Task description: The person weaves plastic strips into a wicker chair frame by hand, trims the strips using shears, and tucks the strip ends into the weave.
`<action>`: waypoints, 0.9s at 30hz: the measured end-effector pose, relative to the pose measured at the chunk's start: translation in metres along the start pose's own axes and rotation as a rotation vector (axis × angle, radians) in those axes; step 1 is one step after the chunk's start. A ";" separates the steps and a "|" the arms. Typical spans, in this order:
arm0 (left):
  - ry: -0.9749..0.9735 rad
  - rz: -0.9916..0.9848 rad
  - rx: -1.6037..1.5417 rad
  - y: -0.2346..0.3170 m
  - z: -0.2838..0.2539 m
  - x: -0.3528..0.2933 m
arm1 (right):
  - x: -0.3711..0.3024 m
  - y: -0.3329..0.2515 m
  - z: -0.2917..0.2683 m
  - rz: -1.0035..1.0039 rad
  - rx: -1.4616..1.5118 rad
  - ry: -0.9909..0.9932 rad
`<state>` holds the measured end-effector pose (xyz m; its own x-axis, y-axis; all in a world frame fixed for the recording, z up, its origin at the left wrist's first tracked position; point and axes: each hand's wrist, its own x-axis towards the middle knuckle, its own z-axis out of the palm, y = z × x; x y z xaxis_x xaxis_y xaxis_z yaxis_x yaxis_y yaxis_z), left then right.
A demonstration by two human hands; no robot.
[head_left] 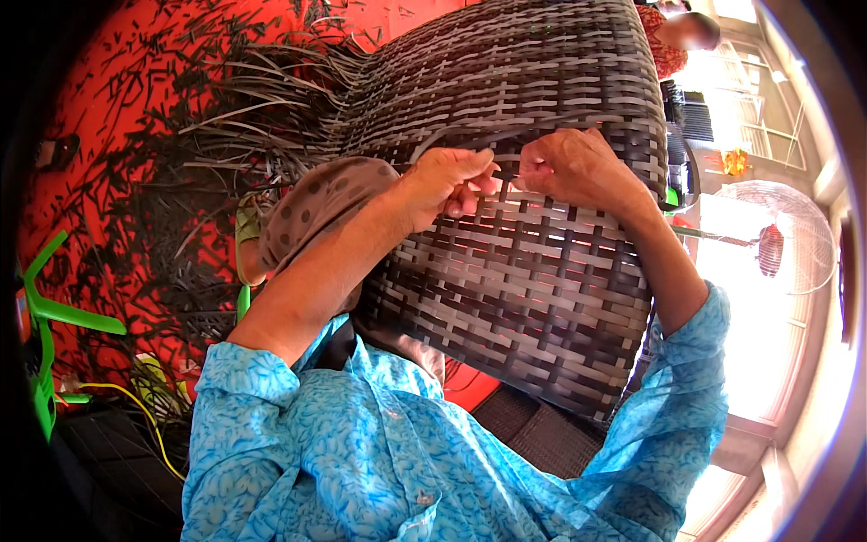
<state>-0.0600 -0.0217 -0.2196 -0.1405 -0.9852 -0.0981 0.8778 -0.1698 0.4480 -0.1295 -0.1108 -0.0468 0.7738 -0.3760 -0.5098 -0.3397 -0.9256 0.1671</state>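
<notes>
A large panel of brown and grey flat woven strips lies in front of me, sloping down toward my lap. My left hand is closed, thumb and forefinger pinching at a dark weaving strip by a gap in the weave. Just right of it, my right hand is curled in with its fingertips bunched at the same gap; what they grip is hidden. A loose grey strip arcs behind both hands over the panel. Long unwoven strip ends fan out from the panel's left edge.
Cut strip scraps litter the red floor covering. Bright green legs and a yellow cord are at left. A spotted brown cloth lies under my left forearm. At right stands a wire-caged fan; another person is beyond the panel.
</notes>
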 end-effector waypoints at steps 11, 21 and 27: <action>-0.043 -0.249 0.127 -0.011 0.004 0.018 | 0.001 0.007 0.007 0.011 -0.143 -0.148; -0.089 -0.182 -0.005 -0.023 -0.001 0.019 | 0.013 0.000 0.020 0.061 -0.420 -0.233; 0.039 -0.146 0.054 -0.018 0.003 0.022 | 0.025 -0.002 0.028 0.042 -0.408 -0.268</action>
<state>-0.0807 -0.0401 -0.2269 -0.2458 -0.9485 -0.2000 0.8232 -0.3132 0.4736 -0.1245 -0.1167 -0.0837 0.5808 -0.4383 -0.6859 -0.0888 -0.8717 0.4819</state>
